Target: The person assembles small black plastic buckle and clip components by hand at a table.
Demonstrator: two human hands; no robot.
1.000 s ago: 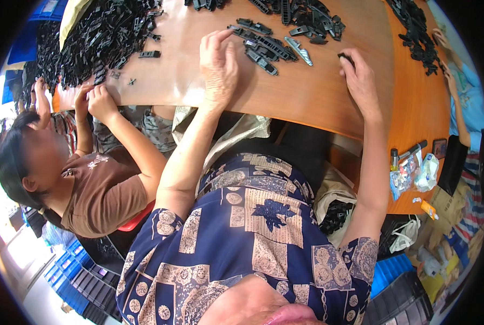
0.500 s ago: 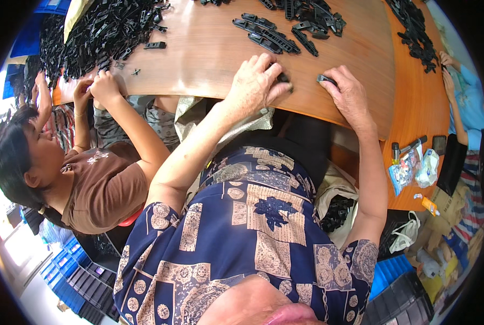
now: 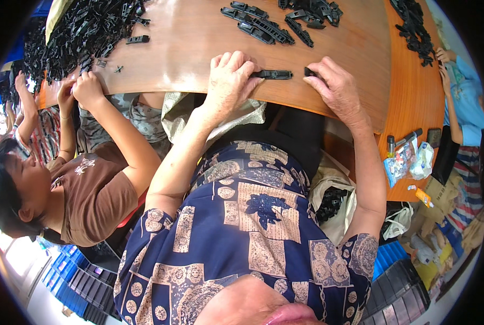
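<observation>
My left hand [image 3: 231, 80] is closed on one end of a long black plastic part [image 3: 275, 75], which points to the right just above the table's near edge. Between the thumb and fingers of my right hand [image 3: 334, 86] is a small black plastic piece [image 3: 308, 71], mostly covered by the fingertips. A gap separates the two pieces. Farther back lies a small group of long black parts [image 3: 257, 23], with a heap of similar black parts [image 3: 313, 13] to its right.
A large pile of black parts [image 3: 85, 40] covers the table's far left, where a co-worker [image 3: 98, 184] in brown works close to my left arm. On the right, another person [image 3: 464, 97] sits near more black parts [image 3: 414, 30]. Plastic bags [image 3: 407, 162] lie on the right-hand table [image 3: 415, 108].
The black part in my left hand now shows at length, where before it was mostly hidden. My right hand has moved slightly left with its small piece, and the view has shifted a little.
</observation>
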